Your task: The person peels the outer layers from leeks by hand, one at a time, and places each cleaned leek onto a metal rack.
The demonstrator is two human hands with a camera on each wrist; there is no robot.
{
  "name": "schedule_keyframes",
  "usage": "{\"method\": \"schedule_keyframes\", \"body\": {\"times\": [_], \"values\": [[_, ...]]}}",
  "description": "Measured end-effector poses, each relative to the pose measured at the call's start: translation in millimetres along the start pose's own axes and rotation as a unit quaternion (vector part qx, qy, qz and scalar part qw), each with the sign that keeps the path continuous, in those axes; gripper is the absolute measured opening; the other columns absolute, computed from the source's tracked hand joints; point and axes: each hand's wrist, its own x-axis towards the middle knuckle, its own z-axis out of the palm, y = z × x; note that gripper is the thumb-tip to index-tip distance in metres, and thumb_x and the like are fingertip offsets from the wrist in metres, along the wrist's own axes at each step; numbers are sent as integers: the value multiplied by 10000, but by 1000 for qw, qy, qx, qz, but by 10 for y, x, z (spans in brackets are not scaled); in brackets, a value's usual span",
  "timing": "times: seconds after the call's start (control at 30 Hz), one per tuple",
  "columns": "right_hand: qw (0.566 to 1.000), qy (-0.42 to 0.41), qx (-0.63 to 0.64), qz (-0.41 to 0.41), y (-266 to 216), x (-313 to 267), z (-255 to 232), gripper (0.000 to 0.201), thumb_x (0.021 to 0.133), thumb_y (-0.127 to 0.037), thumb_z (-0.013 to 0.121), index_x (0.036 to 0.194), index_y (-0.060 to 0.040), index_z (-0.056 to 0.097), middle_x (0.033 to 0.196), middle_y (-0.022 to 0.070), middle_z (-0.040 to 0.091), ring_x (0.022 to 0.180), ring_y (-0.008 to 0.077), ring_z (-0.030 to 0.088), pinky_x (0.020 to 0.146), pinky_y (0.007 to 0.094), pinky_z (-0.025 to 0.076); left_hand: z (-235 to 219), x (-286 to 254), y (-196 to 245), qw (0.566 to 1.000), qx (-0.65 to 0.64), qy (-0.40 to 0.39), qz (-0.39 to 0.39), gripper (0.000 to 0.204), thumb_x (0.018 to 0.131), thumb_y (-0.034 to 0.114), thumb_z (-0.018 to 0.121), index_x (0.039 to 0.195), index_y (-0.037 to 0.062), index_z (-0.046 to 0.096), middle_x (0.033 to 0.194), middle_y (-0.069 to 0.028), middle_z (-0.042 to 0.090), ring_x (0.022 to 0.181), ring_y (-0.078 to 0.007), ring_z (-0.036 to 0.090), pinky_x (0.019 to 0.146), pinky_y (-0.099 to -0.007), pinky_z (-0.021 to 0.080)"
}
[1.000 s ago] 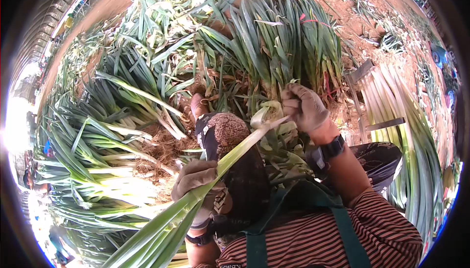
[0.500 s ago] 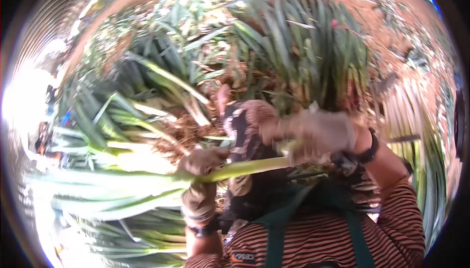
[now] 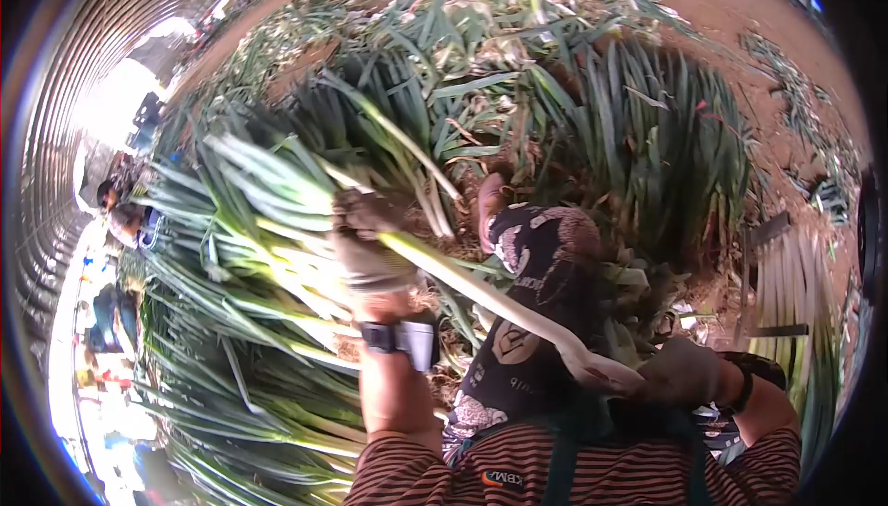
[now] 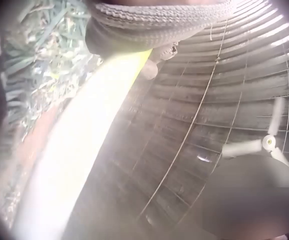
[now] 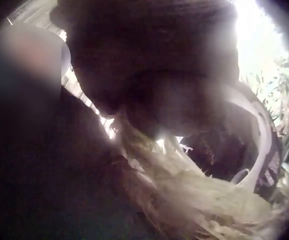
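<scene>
While one leek runs slantwise across the frame's centre, two gloved hands carry it: the left hand, raised at centre left, has its fingers clamped round the green part, and the right hand, low at lower right, grips the white root end, fingers curled about it. One knee in patterned cloth lies between them. Heaped leeks fill the upper frame. Half a second ago the leek lay level, lower down.
</scene>
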Motion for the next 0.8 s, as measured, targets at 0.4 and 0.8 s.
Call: {"method": "schedule_keyframes", "body": {"times": [0.4, 0.8], "values": [[974, 16, -84, 208, 433, -46, -205, 408, 892, -479, 579, 1070, -119, 657, 781, 133, 677, 718, 308, 681, 658, 404, 523, -1540, 1749, 2333, 958, 226, -138, 107, 337, 954, 287, 459, 637, 177, 428, 616, -22, 465, 596, -187, 457, 640, -320, 404], [954, -3, -18, 298, 1477, 848, -537, 396, 882, -369, 553, 1108, -55, 640, 1054, 191, 656, 985, 373, 629, 837, 448, 491, -1226, 1383, 1592, 886, 452, 99, 40, 440, 969, 299, 497, 1342, 68, 459, 1264, -93, 544, 1146, -202, 514, 950, -350, 415]]}}
